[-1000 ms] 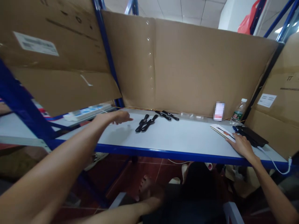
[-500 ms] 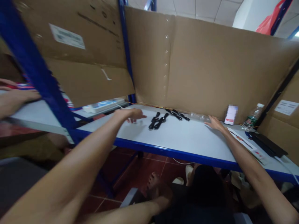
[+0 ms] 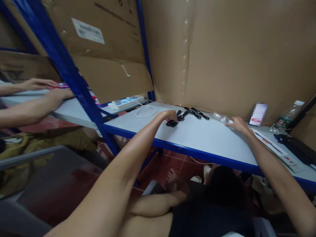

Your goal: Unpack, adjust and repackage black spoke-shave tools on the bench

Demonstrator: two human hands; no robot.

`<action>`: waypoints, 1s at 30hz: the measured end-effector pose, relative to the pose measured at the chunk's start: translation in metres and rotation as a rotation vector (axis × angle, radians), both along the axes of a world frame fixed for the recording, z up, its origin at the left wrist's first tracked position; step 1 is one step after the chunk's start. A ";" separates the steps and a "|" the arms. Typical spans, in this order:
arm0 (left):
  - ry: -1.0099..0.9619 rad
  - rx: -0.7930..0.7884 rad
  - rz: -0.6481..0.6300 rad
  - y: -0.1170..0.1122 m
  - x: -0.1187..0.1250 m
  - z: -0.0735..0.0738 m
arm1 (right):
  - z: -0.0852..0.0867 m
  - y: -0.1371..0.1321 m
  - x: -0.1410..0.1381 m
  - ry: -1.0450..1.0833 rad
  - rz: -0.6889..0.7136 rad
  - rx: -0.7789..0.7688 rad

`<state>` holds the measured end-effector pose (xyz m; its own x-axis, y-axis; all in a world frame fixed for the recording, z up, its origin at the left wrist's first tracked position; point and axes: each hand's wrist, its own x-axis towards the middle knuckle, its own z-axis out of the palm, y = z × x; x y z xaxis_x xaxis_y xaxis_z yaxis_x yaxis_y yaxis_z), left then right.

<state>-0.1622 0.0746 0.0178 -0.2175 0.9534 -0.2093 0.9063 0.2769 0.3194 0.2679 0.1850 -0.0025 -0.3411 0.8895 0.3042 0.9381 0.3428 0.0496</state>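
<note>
My left hand (image 3: 170, 116) is at the near pair of long black pieces (image 3: 182, 116) with rounded ends, whose exact kind I cannot make out. Its fingers are bent down and mostly hidden, so a grip cannot be confirmed. Behind that pair, more black pieces (image 3: 200, 114) of the same look lie at the back of the table. On the right, my right hand (image 3: 239, 124) has thumb and fingers around the near end of a clear plastic piece (image 3: 223, 119), which lies on the tabletop.
The white table (image 3: 197, 141) has a blue front edge and a cardboard wall (image 3: 222, 65) behind. A phone (image 3: 258, 114), water bottle (image 3: 287, 118), printed sheet (image 3: 269, 143) and black case (image 3: 296, 146) stand or lie right. A white cable (image 3: 145, 113) lies left; another person's hands (image 3: 40, 85) are beyond the blue post (image 3: 71, 75).
My left hand has moved right, from bare tabletop to the black pieces. The fingers of my right hand have closed in on the clear plastic piece. The view has tilted down and turned left.
</note>
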 end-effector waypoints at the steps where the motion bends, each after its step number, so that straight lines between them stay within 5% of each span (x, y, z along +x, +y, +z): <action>1: -0.022 0.023 0.019 -0.001 -0.001 -0.001 | 0.001 -0.001 0.001 0.021 0.002 -0.004; 11: 0.049 0.255 0.348 -0.001 0.000 -0.025 | -0.005 0.000 0.004 0.288 -0.027 -0.019; 17: 0.223 0.344 0.343 -0.007 -0.003 -0.027 | -0.005 -0.003 0.004 0.334 -0.035 0.024; 22: 0.266 0.415 0.301 -0.012 -0.012 -0.009 | -0.007 -0.007 0.001 0.297 0.017 0.112; 27: -0.127 0.504 0.290 -0.012 -0.008 0.017 | -0.009 -0.005 0.000 0.344 0.016 0.157; 30: -0.457 0.382 0.109 -0.018 0.019 0.021 | -0.010 -0.003 0.000 0.366 0.008 0.166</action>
<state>-0.1431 0.0568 0.0388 -0.2870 0.9567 0.0480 0.6264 0.1495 0.7650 0.2681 0.1821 -0.0129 -0.1899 0.8158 0.5462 0.9014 0.3654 -0.2324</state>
